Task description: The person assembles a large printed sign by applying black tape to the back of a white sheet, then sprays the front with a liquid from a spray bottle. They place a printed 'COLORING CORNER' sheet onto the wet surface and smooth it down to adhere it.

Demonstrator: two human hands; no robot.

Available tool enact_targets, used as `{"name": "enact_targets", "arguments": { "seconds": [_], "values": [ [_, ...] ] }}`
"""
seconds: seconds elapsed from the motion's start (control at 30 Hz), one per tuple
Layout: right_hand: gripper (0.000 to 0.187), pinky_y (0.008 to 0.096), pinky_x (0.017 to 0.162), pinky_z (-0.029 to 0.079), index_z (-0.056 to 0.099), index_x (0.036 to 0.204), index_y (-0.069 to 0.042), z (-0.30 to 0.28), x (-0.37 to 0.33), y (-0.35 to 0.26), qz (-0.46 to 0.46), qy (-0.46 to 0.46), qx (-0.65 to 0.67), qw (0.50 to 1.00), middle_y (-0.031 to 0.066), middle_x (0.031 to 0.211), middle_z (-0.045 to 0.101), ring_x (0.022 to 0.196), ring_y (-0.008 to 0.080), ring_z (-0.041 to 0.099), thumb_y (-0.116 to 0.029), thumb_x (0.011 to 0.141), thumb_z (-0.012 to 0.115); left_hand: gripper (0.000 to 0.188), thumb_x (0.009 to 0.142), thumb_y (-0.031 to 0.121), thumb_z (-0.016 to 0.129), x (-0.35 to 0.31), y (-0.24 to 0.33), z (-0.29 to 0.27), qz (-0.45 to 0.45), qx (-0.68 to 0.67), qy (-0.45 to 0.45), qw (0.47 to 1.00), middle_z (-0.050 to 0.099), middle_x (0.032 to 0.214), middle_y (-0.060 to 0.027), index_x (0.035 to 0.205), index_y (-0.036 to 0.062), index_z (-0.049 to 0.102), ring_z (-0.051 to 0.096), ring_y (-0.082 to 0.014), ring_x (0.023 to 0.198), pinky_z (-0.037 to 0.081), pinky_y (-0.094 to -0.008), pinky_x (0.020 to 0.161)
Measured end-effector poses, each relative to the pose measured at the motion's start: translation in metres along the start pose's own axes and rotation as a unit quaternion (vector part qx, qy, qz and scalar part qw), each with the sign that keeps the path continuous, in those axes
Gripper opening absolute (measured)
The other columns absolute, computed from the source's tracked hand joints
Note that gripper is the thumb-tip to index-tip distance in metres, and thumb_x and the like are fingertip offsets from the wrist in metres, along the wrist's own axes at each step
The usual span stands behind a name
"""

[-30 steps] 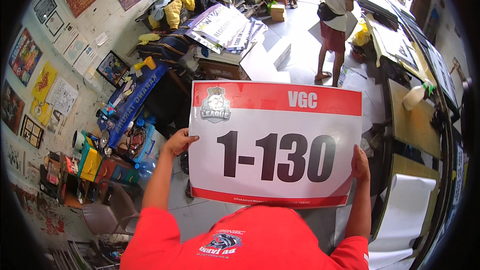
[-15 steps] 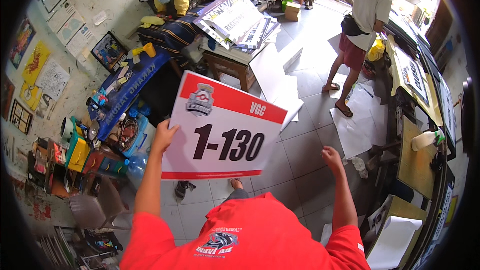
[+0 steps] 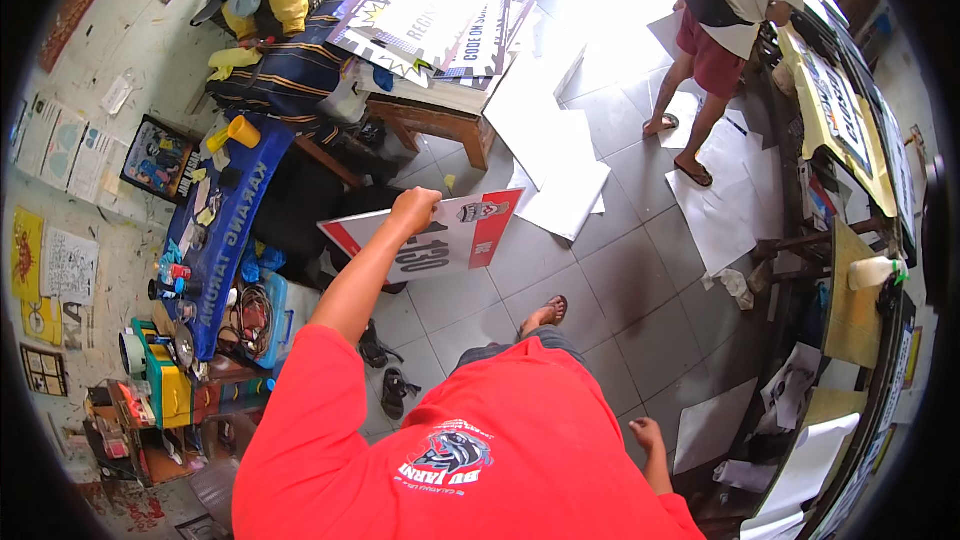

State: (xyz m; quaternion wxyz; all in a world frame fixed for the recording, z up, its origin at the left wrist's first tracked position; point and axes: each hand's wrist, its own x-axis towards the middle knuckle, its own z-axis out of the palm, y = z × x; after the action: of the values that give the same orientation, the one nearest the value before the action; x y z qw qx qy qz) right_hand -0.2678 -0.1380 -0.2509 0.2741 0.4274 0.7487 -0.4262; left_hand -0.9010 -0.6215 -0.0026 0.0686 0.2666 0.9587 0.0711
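A sign (image 3: pixel 447 242) overhangs tiled floor (image 3: pixel 615 305) (paper (image 3: pixel 565 202) nearby).

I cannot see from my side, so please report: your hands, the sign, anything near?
Left hand gripping sign by edge. Right hand low, looks empty. Sign tilted. White sheets ahead, another person ahead-right.

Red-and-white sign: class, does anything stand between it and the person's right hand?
In this view, the person's dark shorts and foot lie roughly between the right hand and the sign, which the left hand grips by its upper edge; no loose object shows between them.
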Motion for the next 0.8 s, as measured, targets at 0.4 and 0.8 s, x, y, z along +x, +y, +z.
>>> {"name": "enact_targets", "arguments": {
  "seconds": [0.4, 0.8],
  "values": [
    [0.036, 0.0299, 0.078, 0.051, 0.061, 0.126, -0.001, -0.027, 0.078, -0.29, -0.163, 0.103, 0.193, 0.962, 0.0105, 0.11, 0.07, 0.094, 0.0159, 0.065, -0.018, 0.095, 0.064, 0.01, 0.084, 0.007, 0.058, 0.175, -0.112, 0.043, 0.066, 0.107, -0.029, 0.992, 0.07, 0.084, -0.016, 0.081, 0.01, 0.067, 0.07, -0.0377, 0.084, 0.056, -0.0489, 0.071],
    [0.042, 0.0371, 0.093, 0.051, 0.064, 0.121, 0.002, 0.146, -0.043, -0.415, 0.092, 0.051, 0.096, 0.99, 0.019, 0.115, 0.069, 0.107, 0.028, 0.067, -0.022, 0.088, 0.071, 0.012, 0.085, 0.008, 0.058, 0.365, -0.201, 0.127, 0.154, 0.094, -0.139, 0.974, 0.072, 0.089, -0.015, 0.085, 0.0109, 0.069, 0.071, -0.0356, 0.088, 0.058, -0.0462, 0.074]
  ]
}}
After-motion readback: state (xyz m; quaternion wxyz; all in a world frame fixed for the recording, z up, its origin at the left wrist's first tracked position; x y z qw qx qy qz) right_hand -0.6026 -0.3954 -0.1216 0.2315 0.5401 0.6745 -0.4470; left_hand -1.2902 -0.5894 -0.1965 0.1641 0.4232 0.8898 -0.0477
